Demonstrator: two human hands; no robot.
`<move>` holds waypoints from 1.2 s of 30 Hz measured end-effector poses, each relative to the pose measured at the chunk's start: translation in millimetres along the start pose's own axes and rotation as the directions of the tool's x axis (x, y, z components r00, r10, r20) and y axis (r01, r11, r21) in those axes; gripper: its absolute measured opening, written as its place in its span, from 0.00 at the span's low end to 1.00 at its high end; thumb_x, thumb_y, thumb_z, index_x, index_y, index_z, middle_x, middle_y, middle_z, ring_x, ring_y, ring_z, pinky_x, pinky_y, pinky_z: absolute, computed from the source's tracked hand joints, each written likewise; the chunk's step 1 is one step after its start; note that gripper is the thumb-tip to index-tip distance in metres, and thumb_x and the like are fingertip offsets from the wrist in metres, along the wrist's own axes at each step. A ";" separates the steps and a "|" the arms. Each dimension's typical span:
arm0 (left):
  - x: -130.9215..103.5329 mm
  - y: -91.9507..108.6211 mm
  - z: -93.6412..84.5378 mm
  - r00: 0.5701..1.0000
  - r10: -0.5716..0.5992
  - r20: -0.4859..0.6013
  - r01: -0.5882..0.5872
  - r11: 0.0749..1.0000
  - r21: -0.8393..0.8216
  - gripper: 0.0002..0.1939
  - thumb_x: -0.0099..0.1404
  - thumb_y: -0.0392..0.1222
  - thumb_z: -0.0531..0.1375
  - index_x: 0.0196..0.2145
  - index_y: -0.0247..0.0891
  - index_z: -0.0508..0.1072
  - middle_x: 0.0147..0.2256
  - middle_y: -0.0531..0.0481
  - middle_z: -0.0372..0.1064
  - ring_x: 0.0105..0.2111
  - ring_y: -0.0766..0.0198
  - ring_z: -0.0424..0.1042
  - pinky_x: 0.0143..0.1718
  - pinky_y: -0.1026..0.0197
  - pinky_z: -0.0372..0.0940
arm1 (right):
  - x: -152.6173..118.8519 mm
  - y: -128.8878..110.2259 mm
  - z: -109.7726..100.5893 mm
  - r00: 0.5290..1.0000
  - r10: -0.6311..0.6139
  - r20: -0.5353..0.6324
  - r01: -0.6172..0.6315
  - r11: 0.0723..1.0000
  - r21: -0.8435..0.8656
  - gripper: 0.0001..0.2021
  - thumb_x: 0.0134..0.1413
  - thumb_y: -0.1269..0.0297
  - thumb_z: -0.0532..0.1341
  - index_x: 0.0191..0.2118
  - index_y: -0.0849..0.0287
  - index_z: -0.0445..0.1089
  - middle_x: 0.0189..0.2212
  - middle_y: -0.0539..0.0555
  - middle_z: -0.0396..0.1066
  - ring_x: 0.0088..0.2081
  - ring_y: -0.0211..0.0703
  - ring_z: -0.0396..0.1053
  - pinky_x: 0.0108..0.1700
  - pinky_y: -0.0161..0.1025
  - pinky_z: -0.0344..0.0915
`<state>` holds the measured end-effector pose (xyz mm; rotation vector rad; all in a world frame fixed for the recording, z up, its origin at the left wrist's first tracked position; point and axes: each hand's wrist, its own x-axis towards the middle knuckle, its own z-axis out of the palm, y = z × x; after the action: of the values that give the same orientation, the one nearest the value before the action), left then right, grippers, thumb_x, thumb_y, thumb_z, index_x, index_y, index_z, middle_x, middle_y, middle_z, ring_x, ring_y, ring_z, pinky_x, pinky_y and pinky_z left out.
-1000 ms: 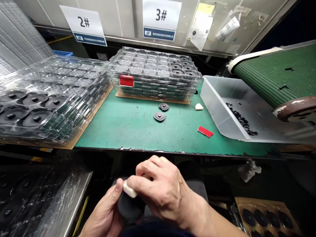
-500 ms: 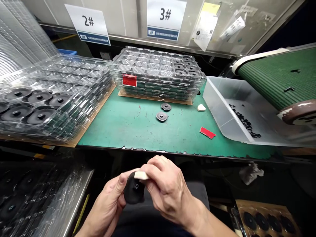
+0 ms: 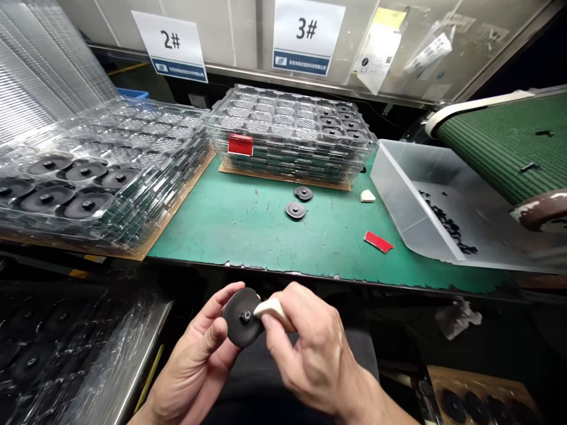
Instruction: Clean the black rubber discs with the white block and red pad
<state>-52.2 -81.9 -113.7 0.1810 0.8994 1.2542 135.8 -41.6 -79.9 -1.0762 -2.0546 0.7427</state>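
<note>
My left hand (image 3: 199, 351) grips a black round disc (image 3: 235, 332) by its left edge, thumb in front and fingers behind. A small raised stub stands at the disc's centre, and its face is turned toward me. Between the thumb and fingers of my right hand (image 3: 310, 342) is a cream-white block (image 3: 273, 309), perhaps an eraser or sponge. Its tip lies against the disc, close to the stub. Both hands are in front of the table's near edge. Two similar dark discs (image 3: 296, 210) lie on the green tabletop (image 3: 230, 230).
Stacked clear plastic trays (image 3: 283, 127) stand at the back, more trays (image 3: 146, 177) at the left, some pockets holding discs. A translucent bin (image 3: 398, 195) with small black parts sits below a green conveyor (image 3: 509, 139). A white piece (image 3: 367, 196) and red strip (image 3: 378, 242) lie on the table.
The disc has turned to show more of its face. The white block has moved from the disc's top edge down toward its centre stub. The view has shifted slightly left.
</note>
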 end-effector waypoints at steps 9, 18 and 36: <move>-1.0 -3.9 -3.7 0.961 -0.275 0.018 0.273 0.960 0.067 0.18 0.67 0.54 0.73 0.42 0.34 0.87 0.33 0.44 0.84 0.29 0.57 0.80 0.23 0.57 0.80 | 8.0 8.4 -19.3 0.966 -0.153 0.208 0.182 0.975 -0.127 0.08 0.72 0.71 0.57 0.44 0.59 0.74 0.37 0.54 0.71 0.37 0.45 0.65 0.40 0.45 0.60; 0.0 -3.9 -1.7 0.983 -0.181 0.003 0.181 0.980 -0.082 0.20 0.60 0.56 0.78 0.47 0.49 0.87 0.45 0.50 0.87 0.44 0.61 0.84 0.48 0.63 0.79 | 17.6 5.8 -5.0 0.971 -0.172 0.167 0.207 0.954 -0.217 0.10 0.72 0.67 0.56 0.36 0.58 0.70 0.32 0.52 0.68 0.34 0.44 0.61 0.39 0.46 0.57; -0.5 -8.8 -4.4 0.922 -0.366 0.124 0.369 0.929 -0.007 0.26 0.69 0.63 0.69 0.39 0.34 0.88 0.33 0.38 0.85 0.31 0.51 0.84 0.33 0.52 0.80 | 24.1 10.9 -15.2 0.879 -0.342 0.333 0.400 0.908 -0.126 0.09 0.76 0.60 0.57 0.50 0.56 0.74 0.42 0.54 0.73 0.41 0.47 0.65 0.45 0.48 0.62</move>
<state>-48.7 -86.9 -121.5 0.0584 0.7664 0.8957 142.6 -13.1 -71.5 -0.6525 -2.5450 0.5434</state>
